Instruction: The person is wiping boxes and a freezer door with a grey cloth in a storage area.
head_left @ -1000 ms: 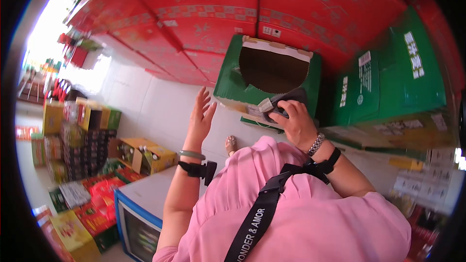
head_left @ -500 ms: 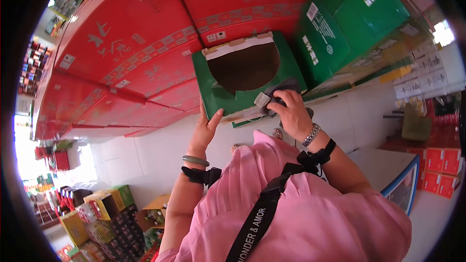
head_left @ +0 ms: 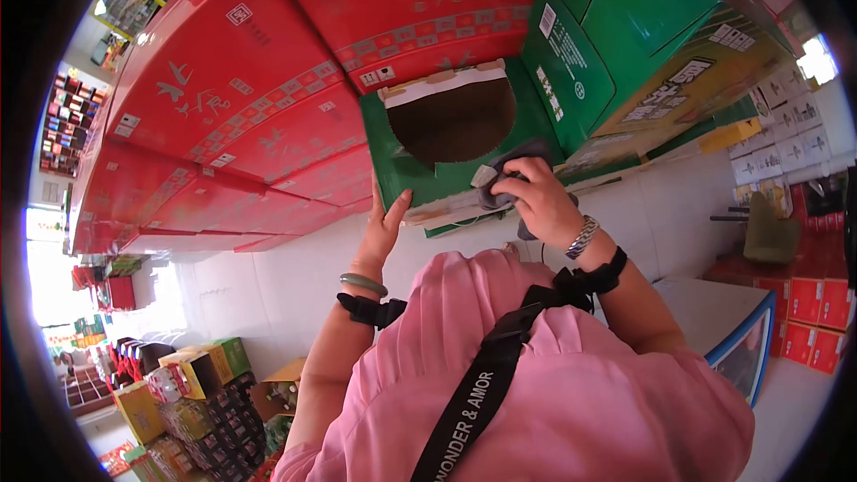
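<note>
A green cardboard box point(head_left: 406, 180) with a large torn-edged opening in its top sits in front of me. My left hand point(head_left: 382, 230) grips its near left corner, thumb on the top and fingers along the side. At the near right edge of the same box, my right hand point(head_left: 540, 203) holds a bunched dark grey cloth point(head_left: 496, 196) with a pale tag on it. The cloth touches the box's surface, and part of it is hidden behind my fingers. The box's inside is dark, so its contents cannot be made out.
Red cartons point(head_left: 259, 62) are stacked behind and to the left. A larger green carton point(head_left: 616, 45) stands close on the right. A white, blue-edged cabinet point(head_left: 714, 312) is at right, with small red boxes point(head_left: 808, 303) beyond. Several stacked goods point(head_left: 201, 402) lie at lower left.
My right hand and the cloth have shifted slightly along the box's near edge. My left hand keeps its hold on the corner. The view has tilted a little, showing more of the large green carton.
</note>
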A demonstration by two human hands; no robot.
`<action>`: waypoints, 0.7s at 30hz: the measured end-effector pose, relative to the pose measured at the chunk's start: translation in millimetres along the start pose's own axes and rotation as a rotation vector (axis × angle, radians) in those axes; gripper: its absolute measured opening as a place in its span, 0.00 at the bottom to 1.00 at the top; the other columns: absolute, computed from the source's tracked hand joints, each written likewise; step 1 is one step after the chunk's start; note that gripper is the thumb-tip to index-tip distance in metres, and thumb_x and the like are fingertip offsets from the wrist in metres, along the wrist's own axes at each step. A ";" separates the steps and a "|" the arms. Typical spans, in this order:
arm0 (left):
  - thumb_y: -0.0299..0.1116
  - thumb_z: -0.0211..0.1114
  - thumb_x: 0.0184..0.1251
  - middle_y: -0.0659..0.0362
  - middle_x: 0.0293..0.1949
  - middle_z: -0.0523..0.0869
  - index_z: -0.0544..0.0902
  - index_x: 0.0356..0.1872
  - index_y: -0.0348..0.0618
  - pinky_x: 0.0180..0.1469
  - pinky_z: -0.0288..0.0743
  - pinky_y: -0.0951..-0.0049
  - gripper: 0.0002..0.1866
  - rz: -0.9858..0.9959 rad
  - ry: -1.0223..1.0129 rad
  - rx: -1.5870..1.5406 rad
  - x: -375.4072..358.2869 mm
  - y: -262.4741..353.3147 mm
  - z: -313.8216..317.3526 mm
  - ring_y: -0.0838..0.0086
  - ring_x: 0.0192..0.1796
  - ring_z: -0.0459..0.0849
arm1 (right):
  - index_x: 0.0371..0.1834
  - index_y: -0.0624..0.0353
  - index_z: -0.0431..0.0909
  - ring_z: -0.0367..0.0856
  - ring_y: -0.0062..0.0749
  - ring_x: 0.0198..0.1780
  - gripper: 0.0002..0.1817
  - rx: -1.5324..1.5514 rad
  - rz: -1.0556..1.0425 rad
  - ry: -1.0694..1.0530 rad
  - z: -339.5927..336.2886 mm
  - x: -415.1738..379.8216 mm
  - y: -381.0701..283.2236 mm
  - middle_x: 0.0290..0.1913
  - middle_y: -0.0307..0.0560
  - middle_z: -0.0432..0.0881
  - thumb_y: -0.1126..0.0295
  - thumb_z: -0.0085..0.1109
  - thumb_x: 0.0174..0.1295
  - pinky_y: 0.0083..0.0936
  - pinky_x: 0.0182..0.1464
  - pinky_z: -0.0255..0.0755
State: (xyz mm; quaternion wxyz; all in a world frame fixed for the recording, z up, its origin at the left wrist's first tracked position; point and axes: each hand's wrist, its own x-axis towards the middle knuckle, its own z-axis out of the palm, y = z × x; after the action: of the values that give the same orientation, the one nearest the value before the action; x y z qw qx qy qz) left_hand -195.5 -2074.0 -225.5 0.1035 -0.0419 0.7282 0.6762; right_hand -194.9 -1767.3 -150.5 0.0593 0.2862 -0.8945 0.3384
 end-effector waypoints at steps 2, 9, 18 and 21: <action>0.41 0.60 0.79 0.52 0.70 0.71 0.47 0.82 0.43 0.73 0.61 0.70 0.41 -0.003 0.032 -0.006 -1.3 2.1 4.3 0.71 0.70 0.69 | 0.47 0.54 0.82 0.74 0.51 0.57 0.21 0.197 0.042 0.014 -17.5 8.3 -3.8 0.54 0.50 0.76 0.87 0.57 0.51 0.40 0.63 0.71; 0.41 0.59 0.80 0.53 0.67 0.75 0.53 0.81 0.41 0.71 0.63 0.72 0.37 -0.026 0.120 -0.016 -6.0 10.0 14.9 0.72 0.67 0.72 | 0.51 0.56 0.81 0.76 0.54 0.60 0.18 -0.257 -0.059 0.380 -51.0 96.7 4.7 0.56 0.57 0.77 0.82 0.59 0.57 0.42 0.63 0.73; 0.43 0.57 0.80 0.50 0.69 0.74 0.53 0.81 0.41 0.72 0.62 0.70 0.37 0.047 0.132 0.054 -6.4 -7.7 11.8 0.71 0.69 0.70 | 0.61 0.61 0.73 0.81 0.55 0.55 0.22 -0.709 0.259 0.013 -3.0 93.4 62.2 0.50 0.67 0.80 0.76 0.50 0.63 0.41 0.52 0.81; 0.43 0.58 0.80 0.48 0.70 0.73 0.52 0.81 0.41 0.73 0.61 0.69 0.37 0.056 0.089 -0.003 -5.7 -6.8 11.1 0.69 0.71 0.70 | 0.60 0.63 0.73 0.85 0.54 0.47 0.21 -0.711 0.284 -0.077 -14.7 54.6 22.1 0.44 0.62 0.82 0.75 0.51 0.63 0.40 0.48 0.82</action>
State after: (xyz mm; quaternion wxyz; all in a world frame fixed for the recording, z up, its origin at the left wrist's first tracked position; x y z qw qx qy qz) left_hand -187.5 -2064.0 -231.7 0.0519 -0.0517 0.7321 0.6772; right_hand -253.7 -1770.2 -135.5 0.0736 0.1334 -0.9883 0.0009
